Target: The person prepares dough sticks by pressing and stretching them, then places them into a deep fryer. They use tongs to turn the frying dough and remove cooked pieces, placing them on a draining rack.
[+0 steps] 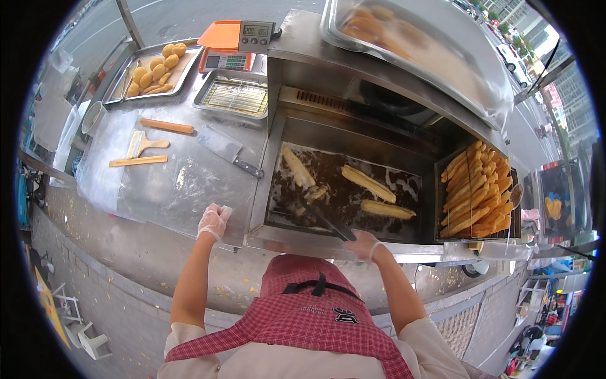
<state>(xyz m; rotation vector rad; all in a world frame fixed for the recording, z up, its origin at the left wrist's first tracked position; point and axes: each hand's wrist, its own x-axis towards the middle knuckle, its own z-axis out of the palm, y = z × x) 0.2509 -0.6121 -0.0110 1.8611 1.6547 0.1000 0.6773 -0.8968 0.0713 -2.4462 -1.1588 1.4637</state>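
My right hand [363,245], in a clear plastic glove, grips the dark handle of tongs [334,223] that reach into the hot oil of a steel fryer [258,233]. Near the tongs' tips floats a short piece of frying dough [318,192], partly hidden. One long pale dough stick [297,166] lies just behind it. Two more dough sticks, an upper one [368,183] and a lower one [388,209], float at the right of the bath. My left hand [215,221], also gloved, is curled at the front edge of the steel worktop [189,189], with nothing visible in it.
A wire rack of fried dough sticks [476,194] stands right of the oil. On the worktop lie a cleaver [220,144], a brush [147,144], a rolling pin [166,126] and a wooden strip [138,161]. Behind are a tray of fried dough balls [185,87] and a scale [227,60].
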